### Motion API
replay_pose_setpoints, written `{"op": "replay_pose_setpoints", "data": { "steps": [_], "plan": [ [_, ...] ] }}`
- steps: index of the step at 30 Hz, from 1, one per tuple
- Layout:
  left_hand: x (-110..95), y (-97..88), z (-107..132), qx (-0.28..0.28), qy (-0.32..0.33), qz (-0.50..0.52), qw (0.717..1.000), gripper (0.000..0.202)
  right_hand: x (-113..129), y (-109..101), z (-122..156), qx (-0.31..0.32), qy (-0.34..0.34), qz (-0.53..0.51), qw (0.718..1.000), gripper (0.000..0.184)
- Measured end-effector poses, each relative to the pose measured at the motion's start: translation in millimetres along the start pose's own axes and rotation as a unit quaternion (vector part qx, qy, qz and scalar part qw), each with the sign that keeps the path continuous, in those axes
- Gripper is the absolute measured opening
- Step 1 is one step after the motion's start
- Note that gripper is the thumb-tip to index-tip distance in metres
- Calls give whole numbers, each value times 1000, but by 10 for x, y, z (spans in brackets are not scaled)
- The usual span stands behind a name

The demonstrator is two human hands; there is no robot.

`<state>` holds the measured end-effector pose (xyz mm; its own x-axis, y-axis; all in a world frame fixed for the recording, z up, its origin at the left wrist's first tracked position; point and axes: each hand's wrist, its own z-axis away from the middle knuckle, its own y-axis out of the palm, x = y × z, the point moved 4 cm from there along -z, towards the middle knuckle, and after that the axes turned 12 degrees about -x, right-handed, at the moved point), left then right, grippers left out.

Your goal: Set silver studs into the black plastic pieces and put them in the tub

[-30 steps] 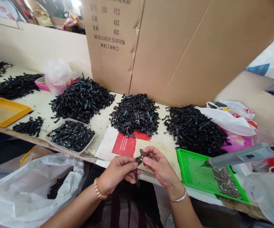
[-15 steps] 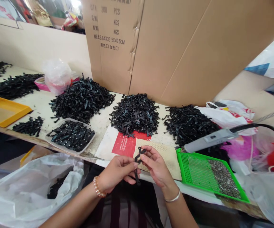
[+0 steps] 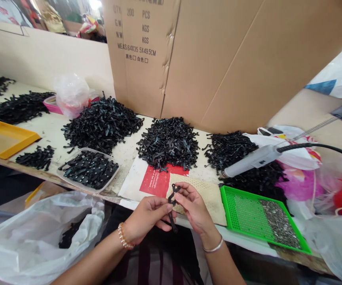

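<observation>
Between my two hands is a small black jointed plastic piece (image 3: 173, 226), its arms crossing near the top. My left hand (image 3: 151, 215) pinches its middle, and a straight end sticks out below the fingers. My right hand (image 3: 193, 206) is closed on the upper part, close to the crossing. Fingers hide some of the joint. Both hands are over the table's front edge, just before a beige textured pad (image 3: 209, 194). Beyond them lies a pile of small black pieces (image 3: 168, 144).
A green perforated tray (image 3: 227, 213) with small metal parts is at right, under a hanging grey electric screwdriver (image 3: 251, 160). Left are a clear tub (image 3: 116, 176) of black pieces, another black heap (image 3: 102, 122) and a yellow tray (image 3: 10, 148). Tall cardboard (image 3: 218, 59) stands behind.
The hanging screwdriver has swung slightly left and up. My hands hold almost the same place, and the black piece's lower end has shifted slightly right.
</observation>
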<state>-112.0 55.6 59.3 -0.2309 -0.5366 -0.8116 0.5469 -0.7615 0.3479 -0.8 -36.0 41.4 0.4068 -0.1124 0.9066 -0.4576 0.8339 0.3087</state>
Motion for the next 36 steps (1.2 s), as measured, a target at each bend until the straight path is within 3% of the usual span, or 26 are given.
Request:
{"op": "replay_pose_setpoints", "data": {
  "steps": [10,12,18,21,26,32,36],
  "plan": [
    [12,-23,-29,22,10,2,1000,40,-86,21,11,-7,0,-19,1000,41],
    [36,-54,-48,-3,3,16,1000,42,-94,12,7,-17,-7,-20,1000,44],
    [63,-188,-125,-161,46,86,982,60,-125,-14,28,-79,-63,-16,995,37],
    [69,-196,-154,-191,61,121,972,66,-209,40,85,-77,-55,8,995,32],
    [136,-132,-175,-142,3,162,977,44,-265,78,195,-89,-105,38,990,30],
    [256,-102,-180,-96,-70,173,978,37,-250,4,290,-107,-212,75,968,14],
    [288,-39,-203,-69,-82,142,984,36,-236,-93,378,-137,-267,160,940,10]
  ]
}}
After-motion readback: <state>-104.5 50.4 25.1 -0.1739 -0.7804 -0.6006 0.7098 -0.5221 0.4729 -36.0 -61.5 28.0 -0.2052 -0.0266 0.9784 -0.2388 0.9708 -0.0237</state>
